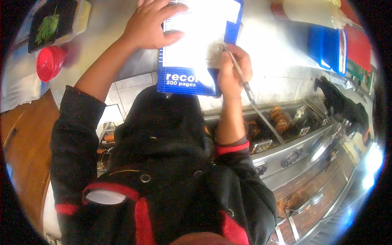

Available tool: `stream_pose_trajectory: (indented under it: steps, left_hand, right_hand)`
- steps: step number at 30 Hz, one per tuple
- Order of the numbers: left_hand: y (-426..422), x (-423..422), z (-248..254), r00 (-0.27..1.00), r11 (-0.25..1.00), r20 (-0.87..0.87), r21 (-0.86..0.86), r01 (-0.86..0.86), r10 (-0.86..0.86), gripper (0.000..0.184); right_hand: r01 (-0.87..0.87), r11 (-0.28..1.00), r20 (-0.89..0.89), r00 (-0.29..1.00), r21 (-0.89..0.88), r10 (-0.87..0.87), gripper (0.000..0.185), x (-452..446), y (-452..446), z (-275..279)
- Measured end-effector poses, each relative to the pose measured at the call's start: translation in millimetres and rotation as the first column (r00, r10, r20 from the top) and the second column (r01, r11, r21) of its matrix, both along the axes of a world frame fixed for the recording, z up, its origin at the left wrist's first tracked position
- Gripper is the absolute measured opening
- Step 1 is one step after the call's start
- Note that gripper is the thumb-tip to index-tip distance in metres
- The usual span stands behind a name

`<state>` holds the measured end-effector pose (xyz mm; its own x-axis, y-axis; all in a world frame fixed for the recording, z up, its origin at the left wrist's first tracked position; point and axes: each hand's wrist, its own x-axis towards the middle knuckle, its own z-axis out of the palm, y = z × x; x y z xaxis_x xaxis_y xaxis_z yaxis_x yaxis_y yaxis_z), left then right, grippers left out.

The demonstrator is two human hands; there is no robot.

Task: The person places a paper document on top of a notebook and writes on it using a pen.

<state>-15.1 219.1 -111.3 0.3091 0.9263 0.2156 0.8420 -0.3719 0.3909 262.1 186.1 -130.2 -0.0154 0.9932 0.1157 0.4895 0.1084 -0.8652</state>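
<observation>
A pen (246,86) is gripped by the right hand (229,74); a sheet (195,47) is held down by the spread left hand (152,25), over a blue record book (185,89) at the far counter (108,24). Writing seems in hand; a steady sheet and guided tip are called for.

Blue book (179,84), white paper (194,49) and a thin pen (246,85).
The book lies on the worktop (102,22), its lower part showing "200 pages" in white letters; the paper, very bright, covers most of it; the pen is slanted, one end at the paper's right edge.
</observation>
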Motion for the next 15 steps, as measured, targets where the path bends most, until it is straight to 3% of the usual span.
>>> stream_pose_trajectory:
  steps: [4, 10, 13, 15]
  left_hand:
    - [-0.9, 1.8, 2.9, 1.000, 1.000, -0.007, -0.014, -0.021, 0.021, 0.064]
    - [1.1, 6.0, -0.3, 0.999, 0.999, 0.014, 0.012, -0.031, 0.031, 0.064]
    - [0.4, 4.3, -1.0, 1.000, 0.999, 0.022, 0.024, -0.021, 0.021, 0.064]
    - [1.2, 3.6, -0.1, 1.000, 1.000, 0.021, 0.019, -0.021, 0.021, 0.064]
  right_hand:
    - [0.021, 0.996, -0.094, 0.995, 0.091, -0.013, 0.024, -3.1, -2.8, -2.5]
    - [-0.009, 0.992, 0.050, 0.999, 0.125, 0.003, 0.022, -3.7, -4.3, 3.2]
    - [-0.025, 0.989, -0.044, 0.999, 0.144, 0.032, 0.021, 1.7, -2.8, -1.8]
    - [-0.007, 0.998, -0.180, 0.983, 0.066, 0.019, 0.020, 3.6, -2.4, -5.8]
